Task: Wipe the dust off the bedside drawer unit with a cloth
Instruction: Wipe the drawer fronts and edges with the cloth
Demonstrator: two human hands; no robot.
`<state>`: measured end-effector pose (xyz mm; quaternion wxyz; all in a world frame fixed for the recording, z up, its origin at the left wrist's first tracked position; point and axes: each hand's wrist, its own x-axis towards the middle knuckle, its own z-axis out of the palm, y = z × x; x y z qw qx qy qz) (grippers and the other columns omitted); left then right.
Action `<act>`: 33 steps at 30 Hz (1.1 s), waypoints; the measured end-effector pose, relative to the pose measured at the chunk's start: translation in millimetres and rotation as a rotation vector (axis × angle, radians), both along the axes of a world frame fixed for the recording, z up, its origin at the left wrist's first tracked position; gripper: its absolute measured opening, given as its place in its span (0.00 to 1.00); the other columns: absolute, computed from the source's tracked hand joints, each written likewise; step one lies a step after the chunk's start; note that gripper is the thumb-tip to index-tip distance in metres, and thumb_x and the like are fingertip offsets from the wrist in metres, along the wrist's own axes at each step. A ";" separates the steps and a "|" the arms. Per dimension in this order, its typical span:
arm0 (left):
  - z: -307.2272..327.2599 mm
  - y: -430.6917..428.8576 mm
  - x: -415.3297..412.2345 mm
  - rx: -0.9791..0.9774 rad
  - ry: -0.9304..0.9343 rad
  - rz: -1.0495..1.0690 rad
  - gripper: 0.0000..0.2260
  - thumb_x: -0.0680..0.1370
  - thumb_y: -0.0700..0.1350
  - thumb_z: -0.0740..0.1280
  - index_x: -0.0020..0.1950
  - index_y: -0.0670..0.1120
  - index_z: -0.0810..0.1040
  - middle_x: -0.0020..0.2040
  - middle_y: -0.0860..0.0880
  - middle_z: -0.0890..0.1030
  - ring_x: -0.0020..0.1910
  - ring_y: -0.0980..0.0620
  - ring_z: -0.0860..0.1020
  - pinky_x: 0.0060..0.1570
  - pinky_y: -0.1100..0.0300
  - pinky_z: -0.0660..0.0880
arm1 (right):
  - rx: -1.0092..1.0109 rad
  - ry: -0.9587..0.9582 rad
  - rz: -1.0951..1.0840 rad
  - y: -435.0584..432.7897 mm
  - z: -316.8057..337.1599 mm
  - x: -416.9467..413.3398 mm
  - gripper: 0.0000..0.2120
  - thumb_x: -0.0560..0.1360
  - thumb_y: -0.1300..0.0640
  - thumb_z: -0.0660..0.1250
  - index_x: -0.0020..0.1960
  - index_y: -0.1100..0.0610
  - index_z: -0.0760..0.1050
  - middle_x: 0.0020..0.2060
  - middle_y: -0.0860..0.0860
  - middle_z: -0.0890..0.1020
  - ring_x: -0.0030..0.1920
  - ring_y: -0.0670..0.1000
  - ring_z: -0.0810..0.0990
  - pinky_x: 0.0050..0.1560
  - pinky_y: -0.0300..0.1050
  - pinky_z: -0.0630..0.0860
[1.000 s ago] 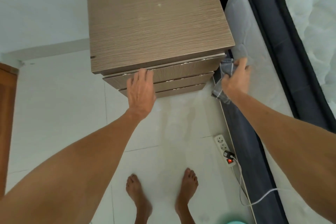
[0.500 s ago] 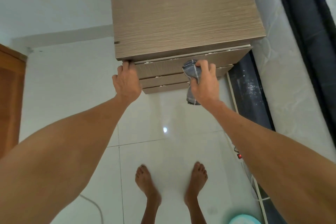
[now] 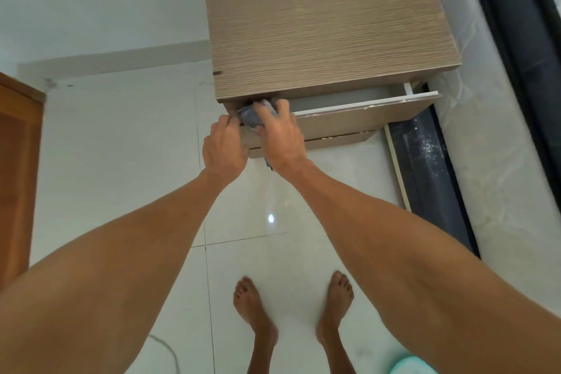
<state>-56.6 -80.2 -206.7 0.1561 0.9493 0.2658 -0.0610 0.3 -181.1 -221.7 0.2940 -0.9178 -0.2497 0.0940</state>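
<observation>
drawer unit [image 3: 318, 24] on white tile floor [image 3: 121, 146]; right grip [image 3: 280, 136] clutches cloth [image 3: 250, 117], left grip [image 3: 223, 147] holds top drawer [image 3: 364, 117].

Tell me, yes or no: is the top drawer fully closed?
No, the top drawer stands pulled out from the drawer unit, its pale inside showing behind the front panel.
</observation>
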 end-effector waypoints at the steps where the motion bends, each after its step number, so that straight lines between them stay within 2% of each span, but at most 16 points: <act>1: -1.2 0.4 1.4 -0.001 -0.007 0.011 0.16 0.73 0.33 0.66 0.60 0.40 0.73 0.59 0.41 0.74 0.59 0.40 0.73 0.53 0.48 0.72 | -0.047 0.000 0.012 3.0 -2.4 0.2 0.20 0.76 0.61 0.66 0.67 0.53 0.70 0.59 0.58 0.69 0.52 0.61 0.72 0.41 0.54 0.77; 5: -0.5 -7.3 7.9 0.069 0.013 0.059 0.16 0.73 0.36 0.68 0.61 0.40 0.73 0.59 0.41 0.74 0.59 0.41 0.73 0.54 0.48 0.71 | -0.181 -0.065 0.078 -1.3 -6.3 5.5 0.27 0.75 0.62 0.69 0.71 0.52 0.66 0.62 0.57 0.67 0.54 0.60 0.72 0.41 0.54 0.76; 8: 0.1 -26.9 14.3 0.130 0.011 0.052 0.20 0.73 0.39 0.70 0.63 0.43 0.72 0.61 0.43 0.74 0.62 0.43 0.71 0.58 0.50 0.68 | -0.215 -0.082 0.100 -20.1 -4.8 14.0 0.32 0.73 0.64 0.71 0.73 0.52 0.63 0.63 0.57 0.67 0.56 0.60 0.71 0.42 0.53 0.77; 12: 0.3 -61.1 32.5 0.164 -0.015 -0.011 0.21 0.71 0.39 0.71 0.63 0.44 0.72 0.62 0.44 0.73 0.64 0.44 0.71 0.60 0.48 0.66 | -0.242 -0.100 0.067 -57.1 -6.8 33.5 0.32 0.74 0.66 0.69 0.74 0.52 0.62 0.62 0.57 0.68 0.55 0.60 0.71 0.39 0.54 0.76; 16: 2.1 -93.8 52.2 0.164 -0.007 -0.085 0.23 0.72 0.40 0.71 0.66 0.44 0.71 0.61 0.44 0.73 0.62 0.44 0.71 0.58 0.49 0.67 | -0.282 -0.107 0.034 -102.9 -8.6 60.8 0.36 0.71 0.67 0.71 0.74 0.51 0.61 0.62 0.57 0.67 0.54 0.60 0.72 0.39 0.55 0.78; 22: -1.7 -121.0 67.8 0.157 0.013 -0.104 0.25 0.72 0.39 0.71 0.68 0.44 0.71 0.61 0.43 0.73 0.61 0.44 0.72 0.60 0.50 0.67 | -0.335 -0.136 -0.030 -175.7 -13.0 103.6 0.37 0.71 0.69 0.71 0.74 0.52 0.61 0.64 0.59 0.66 0.56 0.62 0.71 0.42 0.56 0.79; 27: -2.6 -128.5 70.7 0.158 0.025 -0.050 0.24 0.73 0.38 0.71 0.68 0.43 0.70 0.62 0.42 0.72 0.62 0.42 0.71 0.62 0.50 0.66 | -0.353 -0.145 -0.102 -231.9 -14.3 137.0 0.33 0.73 0.68 0.69 0.74 0.53 0.61 0.65 0.60 0.66 0.58 0.64 0.71 0.41 0.57 0.78; 30: -2.9 -129.5 70.4 0.159 0.024 -0.040 0.24 0.73 0.38 0.70 0.67 0.42 0.70 0.61 0.41 0.72 0.61 0.42 0.71 0.62 0.49 0.67 | -0.374 -0.159 -0.124 -253.6 -15.5 151.4 0.34 0.72 0.68 0.70 0.74 0.54 0.61 0.64 0.62 0.67 0.55 0.65 0.72 0.41 0.57 0.77; 33: -2.3 -129.6 69.5 0.165 0.027 -0.041 0.23 0.73 0.37 0.69 0.68 0.42 0.70 0.61 0.42 0.73 0.61 0.42 0.72 0.61 0.49 0.67 | -0.379 -0.169 -0.151 -268.6 -15.1 160.2 0.32 0.73 0.68 0.69 0.74 0.55 0.61 0.63 0.63 0.67 0.54 0.66 0.73 0.46 0.60 0.79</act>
